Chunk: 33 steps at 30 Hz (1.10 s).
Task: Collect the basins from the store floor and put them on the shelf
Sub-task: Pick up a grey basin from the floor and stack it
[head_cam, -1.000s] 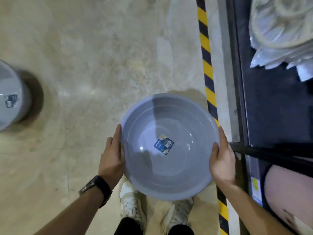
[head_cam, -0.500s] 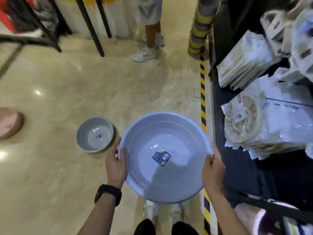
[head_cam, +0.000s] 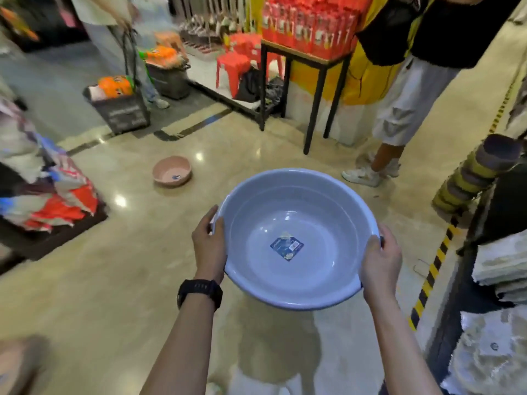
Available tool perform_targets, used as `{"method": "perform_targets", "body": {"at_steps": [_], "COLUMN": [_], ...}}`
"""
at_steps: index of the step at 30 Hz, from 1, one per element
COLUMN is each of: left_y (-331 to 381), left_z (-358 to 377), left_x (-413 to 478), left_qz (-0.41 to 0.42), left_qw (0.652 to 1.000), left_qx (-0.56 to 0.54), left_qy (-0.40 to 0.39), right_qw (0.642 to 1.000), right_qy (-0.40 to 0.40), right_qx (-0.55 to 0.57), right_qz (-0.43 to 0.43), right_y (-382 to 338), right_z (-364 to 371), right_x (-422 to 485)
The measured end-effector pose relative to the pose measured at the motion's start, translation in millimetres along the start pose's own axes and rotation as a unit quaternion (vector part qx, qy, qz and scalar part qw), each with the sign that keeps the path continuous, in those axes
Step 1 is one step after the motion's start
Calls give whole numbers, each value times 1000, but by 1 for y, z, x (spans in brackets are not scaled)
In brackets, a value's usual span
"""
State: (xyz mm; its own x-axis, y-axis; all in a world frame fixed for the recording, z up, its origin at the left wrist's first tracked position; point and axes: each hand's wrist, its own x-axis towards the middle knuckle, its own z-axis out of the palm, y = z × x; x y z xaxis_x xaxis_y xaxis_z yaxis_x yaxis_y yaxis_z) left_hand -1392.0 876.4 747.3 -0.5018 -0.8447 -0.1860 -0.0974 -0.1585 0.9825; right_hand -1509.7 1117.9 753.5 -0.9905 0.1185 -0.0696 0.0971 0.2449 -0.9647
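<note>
Head view, nearest first: holds the grey basin (head_cam: 296, 220) by opposite rims, left grip (head_cam: 209, 246) and right grip (head_cam: 380, 262) each curled round the edge. Carries it upright and about level, clear of the floor (head_cam: 114, 280), in front of the body, a sticker in its bottom. Reads as the carrying step: one basin collected, not yet shelved. Shows the dark shelf (head_cam: 473, 292) close on the right, past the striped tape (head_cam: 433, 269), with pale goods stacked on it. Calls next, most likely, for a turn to the right, a free spot among those goods, and a flat set-down before either grip lets go. Leaves a pink basin (head_cam: 171, 171) farther off on the floor, upright, well apart, probably for a later trip. Needs care around the bystander (head_cam: 399, 109) beyond.
</note>
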Motion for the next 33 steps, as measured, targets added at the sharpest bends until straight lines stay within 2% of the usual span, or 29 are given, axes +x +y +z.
{"method": "perform_targets", "body": {"at_steps": [9, 15, 19, 25, 33], "left_y": [27, 32, 34, 27, 6], "left_z": [-238, -427, -526, -626, -725], "left_x": [8, -15, -40, -47, 4], "left_qz": [-5, 0, 2, -2, -28], "left_qw": [974, 930, 894, 828, 760], "left_qx": [-73, -84, -93, -123, -139], "left_qy": [213, 357, 437, 547, 634], "right_qw": [980, 944, 911, 857, 800], "right_qy": [-183, -314, -400, -504, -592], "right_qx": [-19, -11, 5, 1, -50], "right_qz": [-77, -102, -104, -106, -85], "right_y": [-74, -89, -98, -112, -109], "right_z": [178, 305, 377, 476, 620], "right_x": [-131, -279, -372, -477, -563]}}
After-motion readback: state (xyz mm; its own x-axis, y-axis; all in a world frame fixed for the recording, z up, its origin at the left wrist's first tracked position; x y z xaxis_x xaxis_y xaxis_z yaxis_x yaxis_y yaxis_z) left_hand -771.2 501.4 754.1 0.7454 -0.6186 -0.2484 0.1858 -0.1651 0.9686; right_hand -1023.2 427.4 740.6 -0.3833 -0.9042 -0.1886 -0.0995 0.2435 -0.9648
